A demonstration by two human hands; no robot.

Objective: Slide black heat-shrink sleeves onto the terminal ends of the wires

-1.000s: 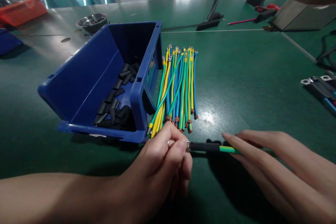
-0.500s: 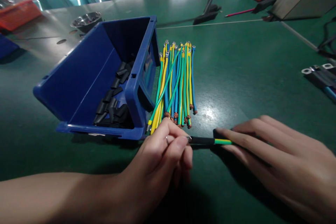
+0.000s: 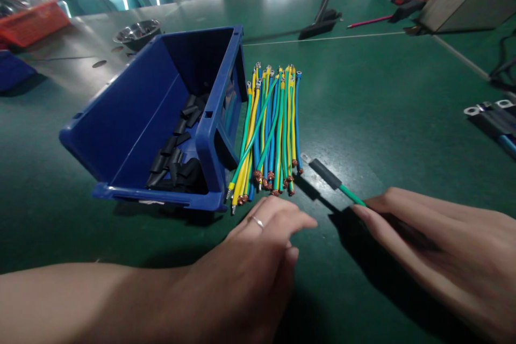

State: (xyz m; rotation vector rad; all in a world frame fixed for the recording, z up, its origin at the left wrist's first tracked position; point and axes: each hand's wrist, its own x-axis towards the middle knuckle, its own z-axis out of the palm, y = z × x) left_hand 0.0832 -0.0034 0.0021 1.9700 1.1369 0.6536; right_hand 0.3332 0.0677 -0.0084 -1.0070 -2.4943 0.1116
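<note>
My right hand [image 3: 427, 247] pinches a green cable [image 3: 352, 195] between thumb and fingers. A black sleeve [image 3: 325, 173] covers the cable's far part, and a blurred metal lug [image 3: 305, 158] sticks out at its tip. Nothing is held in my left hand [image 3: 274, 242], which has a ring on it; its index finger points right, apart from the thumb. Just beyond that hand lies a row of green, yellow and blue cables [image 3: 278, 123], with lugs at the far ends and mostly bare copper at the near ends.
To the left stands a blue bin [image 3: 121, 118] with black sleeves [image 3: 177, 166] inside. Behind it is a metal bowl [image 3: 137, 32]. A stand base [image 3: 318, 28], a cardboard box [image 3: 467, 5] and an orange basket [image 3: 34, 21] sit farther back. Sleeved cables [image 3: 492, 118] lie at the right edge.
My left hand has let go of the lug end and its fingers have parted. My right hand has tilted the sleeved cable, so its lug now points up and left.
</note>
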